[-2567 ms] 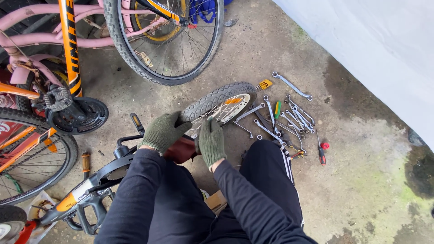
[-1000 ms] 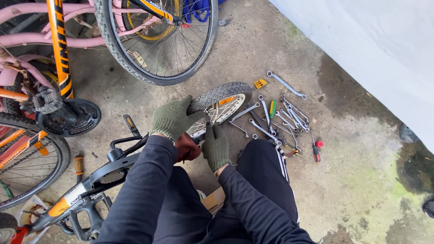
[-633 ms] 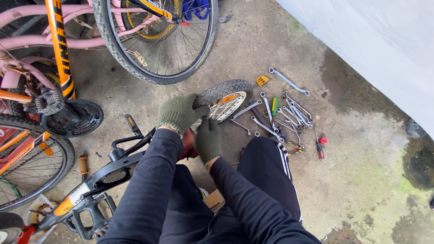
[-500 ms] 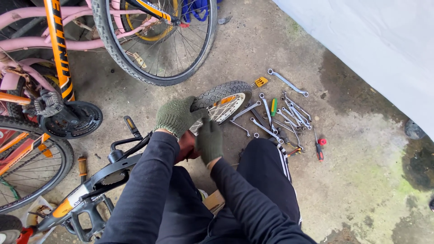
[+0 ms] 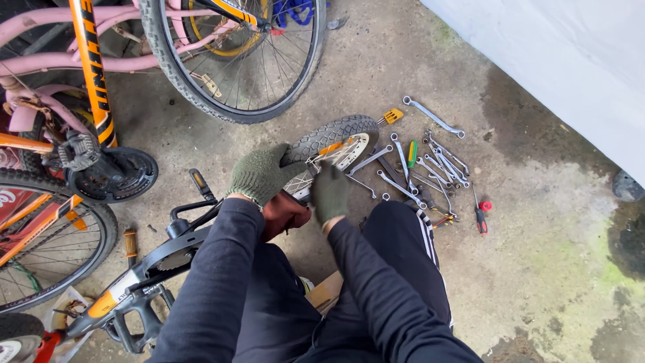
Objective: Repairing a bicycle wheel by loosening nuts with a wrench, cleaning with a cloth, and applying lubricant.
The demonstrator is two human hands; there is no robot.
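A small bicycle lies on its side on the concrete in front of me, its small wheel (image 5: 336, 138) pointing away. My left hand (image 5: 262, 176), in a green knit glove, rests on the wheel's near rim beside a reddish-brown seat (image 5: 283, 214). In a matching glove, my right hand (image 5: 329, 193) is curled at the wheel's hub area; what it grips is hidden. Dark sleeves and trousers fill the lower frame.
Several wrenches (image 5: 420, 168) and a red-handled screwdriver (image 5: 481, 216) lie spread on the floor at right. A large bicycle wheel (image 5: 242, 60) stands behind; orange and pink frames (image 5: 87, 74) crowd the left. A white wall (image 5: 571, 60) runs along the right.
Both gloved hands shifted slightly along the small wheel's near side; my left hand moved up onto the tyre edge. The view wobbled a little.
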